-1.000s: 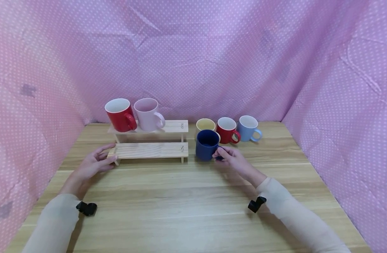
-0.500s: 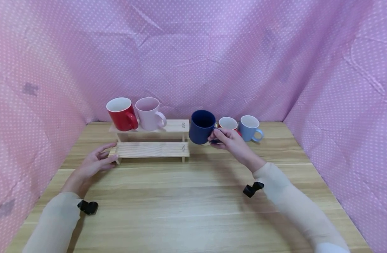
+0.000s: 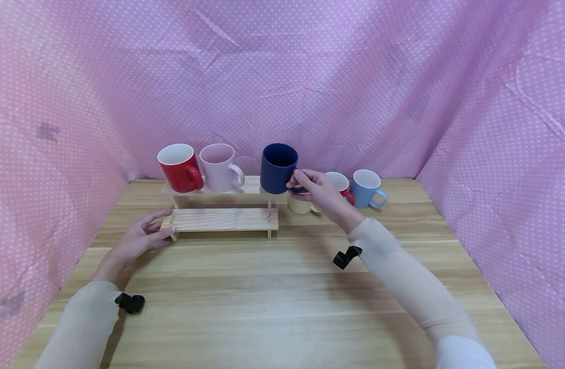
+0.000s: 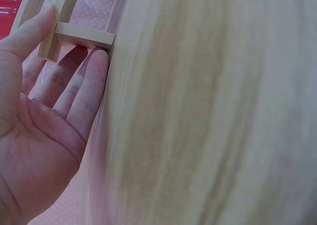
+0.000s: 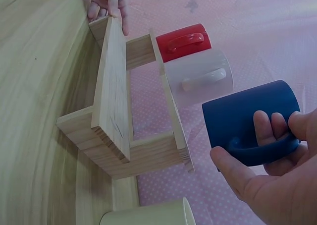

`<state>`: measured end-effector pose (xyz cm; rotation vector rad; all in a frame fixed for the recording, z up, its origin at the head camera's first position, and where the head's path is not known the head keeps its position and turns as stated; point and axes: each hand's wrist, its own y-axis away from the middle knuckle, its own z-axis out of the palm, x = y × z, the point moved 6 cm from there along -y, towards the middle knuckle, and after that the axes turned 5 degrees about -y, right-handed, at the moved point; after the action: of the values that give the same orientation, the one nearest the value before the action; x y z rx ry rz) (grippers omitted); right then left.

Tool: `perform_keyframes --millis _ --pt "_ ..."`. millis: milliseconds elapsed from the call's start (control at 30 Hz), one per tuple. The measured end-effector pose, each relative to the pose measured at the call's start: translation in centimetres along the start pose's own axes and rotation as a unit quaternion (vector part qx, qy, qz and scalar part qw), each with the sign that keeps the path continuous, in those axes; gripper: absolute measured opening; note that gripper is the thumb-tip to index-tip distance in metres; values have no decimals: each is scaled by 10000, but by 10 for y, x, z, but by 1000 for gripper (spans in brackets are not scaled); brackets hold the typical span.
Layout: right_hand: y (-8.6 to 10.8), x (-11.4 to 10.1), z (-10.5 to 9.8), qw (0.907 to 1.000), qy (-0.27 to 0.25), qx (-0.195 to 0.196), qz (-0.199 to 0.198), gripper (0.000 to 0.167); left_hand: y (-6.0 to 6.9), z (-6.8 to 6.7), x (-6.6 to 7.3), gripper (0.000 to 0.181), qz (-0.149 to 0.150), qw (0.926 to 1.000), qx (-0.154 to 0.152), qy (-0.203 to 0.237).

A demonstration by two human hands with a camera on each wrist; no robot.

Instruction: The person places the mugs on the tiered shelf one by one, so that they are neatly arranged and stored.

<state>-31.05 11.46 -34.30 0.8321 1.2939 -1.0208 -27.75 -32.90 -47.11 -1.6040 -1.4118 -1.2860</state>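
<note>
Right grip [image 3: 317, 190]: narrow, thumb and fingers closed about the handle [image 5: 262, 153] of the dark blue mug [image 3: 279, 168]. Mug is roughly upright and hangs near the right end of the upper board [image 3: 251, 183] of the wooden rack; the right wrist view shows its base apart from the wood. Left grip [image 3: 139, 238]: narrow, thumb and fingers on either side of the rack's lower board [image 3: 222, 219] at its left end. The rack stands toward the table's [image 3: 264, 287] back edge, left of centre. On the upper board, a red mug [image 3: 178, 171] sits at the left end, a pink mug [image 3: 217, 171] just beside it, handle pointing right. Partly behind my right grip, near the table's back edge, is a cream mug [image 3: 299, 205]. Technique, my judgement: hold the base level, leave room beside the pink handle, bring the whole base inside the board's right end, lower slowly, and release only after firm contact. Steady left-grip pressure should stop the rack sliding.
</note>
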Motion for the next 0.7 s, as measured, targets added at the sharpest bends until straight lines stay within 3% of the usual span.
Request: perform_keyframes --millis 700 --pt "-37 12 23 9998 52 163 141 27 -1 -1 -2 73 -14 10000 3 -28"
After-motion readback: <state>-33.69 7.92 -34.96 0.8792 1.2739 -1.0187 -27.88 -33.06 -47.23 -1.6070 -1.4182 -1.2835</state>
